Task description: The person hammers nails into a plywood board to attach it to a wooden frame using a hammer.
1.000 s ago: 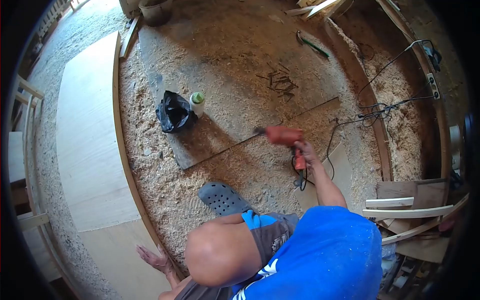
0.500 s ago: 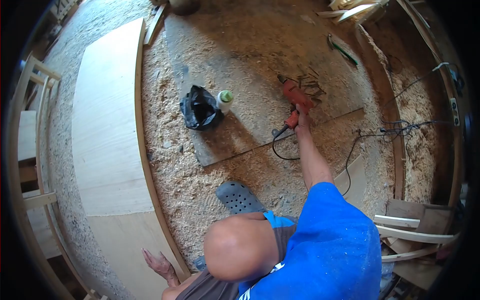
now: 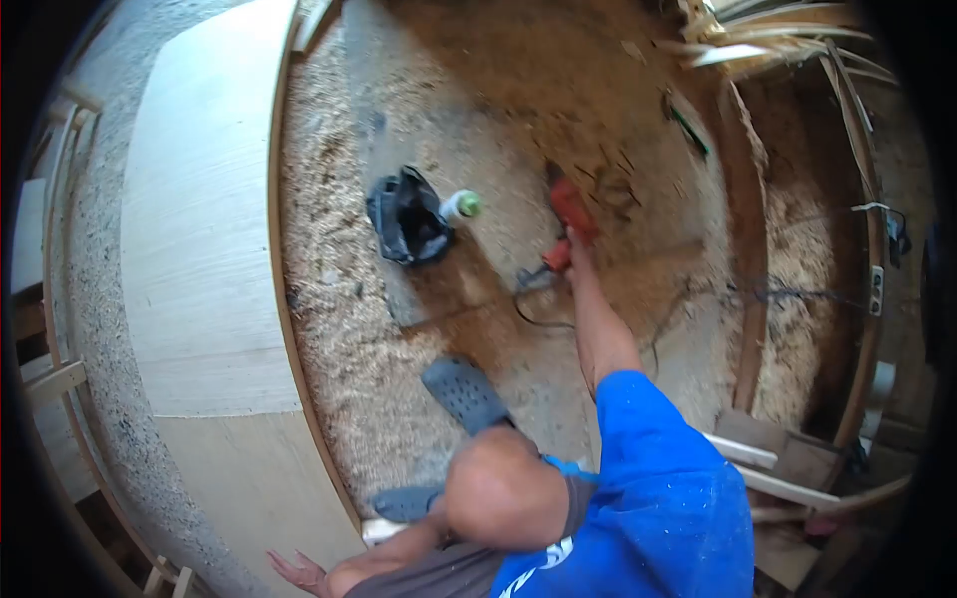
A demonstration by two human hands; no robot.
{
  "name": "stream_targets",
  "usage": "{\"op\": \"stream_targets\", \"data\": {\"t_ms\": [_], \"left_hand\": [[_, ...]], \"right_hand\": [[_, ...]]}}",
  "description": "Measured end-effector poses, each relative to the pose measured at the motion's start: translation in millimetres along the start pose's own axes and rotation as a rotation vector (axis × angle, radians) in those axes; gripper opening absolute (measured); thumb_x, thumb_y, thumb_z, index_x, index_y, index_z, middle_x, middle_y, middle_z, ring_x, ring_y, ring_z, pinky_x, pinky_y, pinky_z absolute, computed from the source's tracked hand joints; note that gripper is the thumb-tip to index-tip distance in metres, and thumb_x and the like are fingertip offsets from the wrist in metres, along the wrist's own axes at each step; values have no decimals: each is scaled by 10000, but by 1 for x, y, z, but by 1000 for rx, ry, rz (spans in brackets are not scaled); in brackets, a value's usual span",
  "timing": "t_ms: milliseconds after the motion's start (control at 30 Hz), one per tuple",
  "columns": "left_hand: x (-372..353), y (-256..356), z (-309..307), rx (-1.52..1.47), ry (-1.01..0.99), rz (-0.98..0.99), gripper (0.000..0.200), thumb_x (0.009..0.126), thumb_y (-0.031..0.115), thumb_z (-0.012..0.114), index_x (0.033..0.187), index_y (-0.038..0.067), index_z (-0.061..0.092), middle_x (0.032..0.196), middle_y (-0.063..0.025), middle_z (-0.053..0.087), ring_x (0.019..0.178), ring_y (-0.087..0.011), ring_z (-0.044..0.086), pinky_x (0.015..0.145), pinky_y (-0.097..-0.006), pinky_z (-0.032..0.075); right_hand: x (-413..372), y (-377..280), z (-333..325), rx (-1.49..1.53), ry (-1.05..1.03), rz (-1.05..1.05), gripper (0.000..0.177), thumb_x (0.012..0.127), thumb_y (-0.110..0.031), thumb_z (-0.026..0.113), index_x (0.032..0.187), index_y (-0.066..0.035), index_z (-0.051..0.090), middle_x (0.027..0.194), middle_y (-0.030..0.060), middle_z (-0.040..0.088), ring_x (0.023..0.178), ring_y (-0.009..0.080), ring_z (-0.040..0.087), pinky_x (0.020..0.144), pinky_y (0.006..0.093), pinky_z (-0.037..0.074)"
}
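My right hand [image 3: 578, 249] is wrapped round the handle of a red power drill [image 3: 571, 207], its cord trailing from the grip. The drill is low over the dusty board on the floor, beside several thin dark sticks or nails [image 3: 616, 184]. At the lower left, my left hand [image 3: 296, 573] has its fingers spread over the pale plywood panel [image 3: 209, 249]. A black plastic bag [image 3: 429, 242] stands between panel and drill, with a white bottle with a green cap [image 3: 461, 206] against it.
Wood shavings [image 3: 329, 229] cover the floor along the panel. A green-handled tool [image 3: 688, 130] lies at the upper right. Cables and a power strip [image 3: 876, 291] are at the right, with wooden strips [image 3: 788, 486] below. A wooden frame [image 3: 58, 384] stands at the left.
My view has shifted a little. My right hand and the drill sit slightly further left in view, and my left hand is lower and further left. The drill stays in my grip.
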State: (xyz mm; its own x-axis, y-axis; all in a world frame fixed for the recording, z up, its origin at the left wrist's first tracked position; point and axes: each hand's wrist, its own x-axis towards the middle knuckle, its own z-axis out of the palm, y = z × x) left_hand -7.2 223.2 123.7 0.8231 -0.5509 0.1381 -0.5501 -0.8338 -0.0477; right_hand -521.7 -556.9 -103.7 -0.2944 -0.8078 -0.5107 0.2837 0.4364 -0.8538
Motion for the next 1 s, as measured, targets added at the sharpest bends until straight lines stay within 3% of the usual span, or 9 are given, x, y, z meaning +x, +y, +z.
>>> {"op": "stream_targets", "data": {"t_ms": [67,133,267,400,433,467,600,733,1000], "left_hand": [[-20,-20,-40,-353,-76,1,646,941,243,740,1460,-59,501,1492,-275,507,1381,-440,485,1180,-459,392],[0,63,-156,-92,-383,-95,572,955,228,712,1421,-60,549,1436,-293,557,1346,-431,526,1126,-438,442],[-13,115,-289,-256,-540,-359,406,969,266,708,1204,-64,714,1107,-258,744,1035,-396,709,961,-429,542],[-33,130,-347,-632,-675,-523,356,961,80,597,1251,-119,653,1198,-244,709,1008,-353,739,901,-403,596],[-37,143,-364,-623,-659,-515,356,961,80,597,1251,-119,653,1198,-244,709,1008,-353,739,901,-403,596],[-28,173,-386,-660,-620,-456,293,959,44,583,1187,-111,684,1067,-200,731,900,-287,746,793,-352,605],[0,241,-440,-707,-642,-346,266,968,21,582,1179,-94,697,1006,-170,750,817,-216,751,727,-296,618],[-19,227,-410,-876,-608,-502,363,961,194,674,1230,-49,698,1102,-222,738,961,-340,725,867,-416,574],[-45,426,-508,-216,-648,-164,433,925,246,748,1292,24,694,1216,-205,724,1098,-350,699,994,-435,521]], "right_hand": [[-35,-15,-7,-21,165,-9,479,913,-292,792,1298,-57,632,1135,82,693,982,253,678,889,393,548],[-105,-94,13,-855,247,-96,485,933,-366,745,1264,-24,652,1145,127,711,994,267,682,932,403,525],[-239,-201,-57,-1256,-525,-279,245,878,-278,676,973,-55,717,953,203,711,912,374,693,803,462,534],[-378,-285,-189,-1555,-892,-2,343,879,-332,636,964,-13,725,910,197,753,816,379,729,758,473,578],[-412,-330,-191,-1605,-881,557,308,892,-308,681,1042,-45,739,759,140,740,629,275,715,628,408,578],[-447,-358,-213,-1490,-712,684,343,888,-338,714,1087,-59,735,718,99,732,548,201,683,561,373,560],[-509,-447,-273,-1584,-795,802,447,891,-353,725,1216,-48,695,844,138,762,696,238,725,647,385,581],[-451,-521,-323,-1658,-749,497,482,863,-381,726,1237,-76,706,1091,184,757,1014,365,718,910,454,556],[-146,-889,-308,-1191,200,-436,286,950,-307,666,1054,-41,685,1010,209,717,979,397,691,830,467,533]]}}
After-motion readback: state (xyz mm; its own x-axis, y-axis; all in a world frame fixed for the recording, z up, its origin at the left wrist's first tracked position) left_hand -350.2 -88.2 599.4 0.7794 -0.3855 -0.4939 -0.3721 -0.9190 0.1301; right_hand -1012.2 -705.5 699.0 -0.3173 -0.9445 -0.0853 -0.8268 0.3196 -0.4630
